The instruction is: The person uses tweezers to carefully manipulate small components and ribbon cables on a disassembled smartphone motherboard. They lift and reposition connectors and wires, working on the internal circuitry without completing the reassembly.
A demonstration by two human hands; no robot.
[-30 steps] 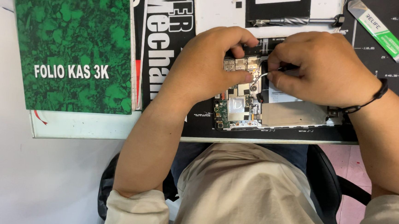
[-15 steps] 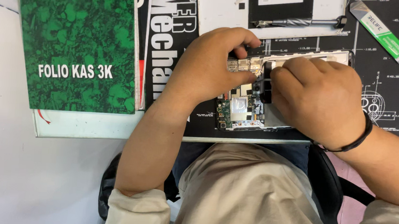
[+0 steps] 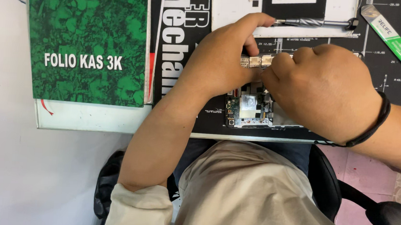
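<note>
Working over an opened phone [image 3: 251, 108] at the centre of the frame, in the only view, the head camera, the left hand [image 3: 222, 63] curls over the phone's upper end with its fingers [image 3: 257, 25] bent down onto a row of small metal parts [image 3: 255, 61], pinching or steadying them. The right hand [image 3: 325, 90] comes in from the right with its fingers closed tight against those same parts; whether it holds a fine tool I cannot tell. The phone lies on a dark printed mat [image 3: 388, 77] near the desk's [image 3: 93, 117] front edge, with its circuit board bare. A green book [image 3: 86, 40] sits upper left, a screwdriver [image 3: 312, 22] above the hands. The step looks like freeing or seating a small part at the board's top; what follows seems to call for a steady, light grip.
</note>
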